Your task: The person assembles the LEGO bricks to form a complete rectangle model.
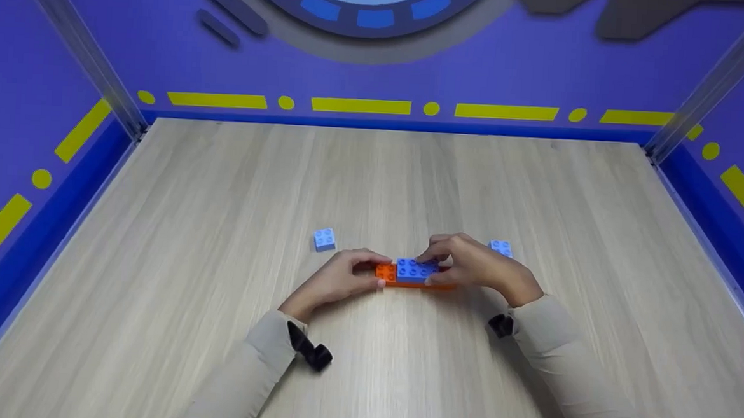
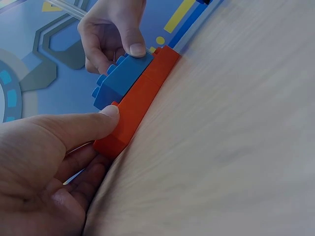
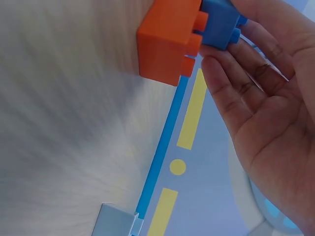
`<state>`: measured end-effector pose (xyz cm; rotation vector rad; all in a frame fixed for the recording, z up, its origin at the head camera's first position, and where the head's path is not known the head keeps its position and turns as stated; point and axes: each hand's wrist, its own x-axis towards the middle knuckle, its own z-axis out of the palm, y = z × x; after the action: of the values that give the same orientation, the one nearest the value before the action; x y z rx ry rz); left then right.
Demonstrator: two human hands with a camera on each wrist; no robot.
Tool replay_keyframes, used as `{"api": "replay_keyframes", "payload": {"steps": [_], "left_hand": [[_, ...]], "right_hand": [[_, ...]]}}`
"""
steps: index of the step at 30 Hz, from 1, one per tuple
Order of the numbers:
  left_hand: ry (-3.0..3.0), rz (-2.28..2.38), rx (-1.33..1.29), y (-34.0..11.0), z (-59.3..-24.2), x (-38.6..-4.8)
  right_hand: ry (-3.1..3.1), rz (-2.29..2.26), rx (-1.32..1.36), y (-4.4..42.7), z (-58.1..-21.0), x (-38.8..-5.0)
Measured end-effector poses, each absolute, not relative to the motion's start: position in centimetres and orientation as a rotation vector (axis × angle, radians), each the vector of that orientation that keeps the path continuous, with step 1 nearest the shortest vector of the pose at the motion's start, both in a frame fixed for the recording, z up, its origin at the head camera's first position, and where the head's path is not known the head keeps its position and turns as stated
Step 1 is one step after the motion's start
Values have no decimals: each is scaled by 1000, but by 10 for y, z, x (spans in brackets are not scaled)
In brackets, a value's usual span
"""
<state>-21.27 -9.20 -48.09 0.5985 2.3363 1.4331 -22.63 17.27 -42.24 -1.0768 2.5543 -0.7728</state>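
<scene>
The toy-brick base [image 2: 141, 98] rests on the worktop [image 1: 373, 190], with an upper brick [image 1: 411, 272] on it. Behind that base, one small brick [image 1: 324, 239] lies left, another small brick [image 1: 500, 247] right.

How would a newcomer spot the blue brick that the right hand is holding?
On the wooden table, find the orange base gripped by the left hand. The blue brick is on top of it, pinched by the right hand. It is longer and deeper blue than the two small light-blue bricks, which stand apart.
</scene>
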Motion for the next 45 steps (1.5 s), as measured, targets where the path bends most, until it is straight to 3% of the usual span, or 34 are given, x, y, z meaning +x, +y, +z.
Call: {"api": "replay_keyframes", "payload": {"steps": [45], "left_hand": [[2355, 1414, 602, -91, -481, -213]], "right_hand": [[2501, -817, -929, 178, -423, -230]]}}
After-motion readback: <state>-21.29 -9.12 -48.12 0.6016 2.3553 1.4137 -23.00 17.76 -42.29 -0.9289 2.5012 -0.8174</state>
